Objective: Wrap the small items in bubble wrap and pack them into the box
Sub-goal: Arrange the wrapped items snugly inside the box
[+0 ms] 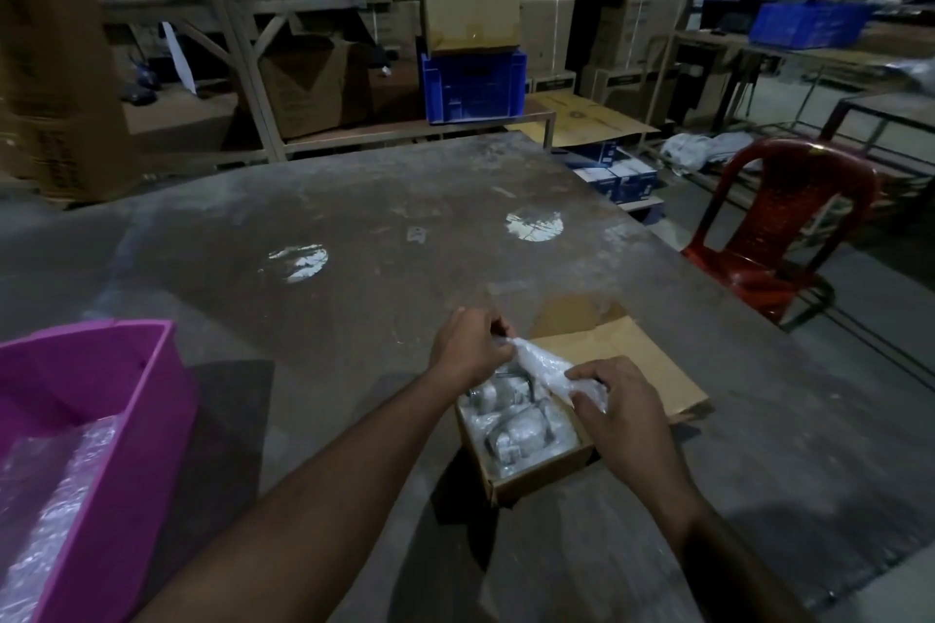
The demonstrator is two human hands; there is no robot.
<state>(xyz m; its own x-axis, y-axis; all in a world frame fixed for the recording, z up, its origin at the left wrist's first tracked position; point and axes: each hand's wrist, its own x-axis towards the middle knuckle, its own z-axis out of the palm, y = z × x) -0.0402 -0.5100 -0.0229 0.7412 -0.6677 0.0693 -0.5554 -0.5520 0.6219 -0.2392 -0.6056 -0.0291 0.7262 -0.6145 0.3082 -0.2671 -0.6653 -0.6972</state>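
Note:
A small open cardboard box (536, 478) sits on the table in front of me, its flap (652, 369) lying open to the right. Several small items wrapped in bubble wrap (516, 425) lie inside it. Over the box's far side I hold a bubble-wrapped bundle (541, 367). My left hand (468, 344) pinches its left end, and my right hand (614, 400) grips its right end. What is inside the bundle is hidden by the wrap.
A pink plastic bin (126, 420) holding loose bubble wrap (55, 501) stands at the left near the table's (354, 238) front edge. A red plastic chair (779, 228) stands off the right side. Blue crates and stacked cartons fill the shelves behind.

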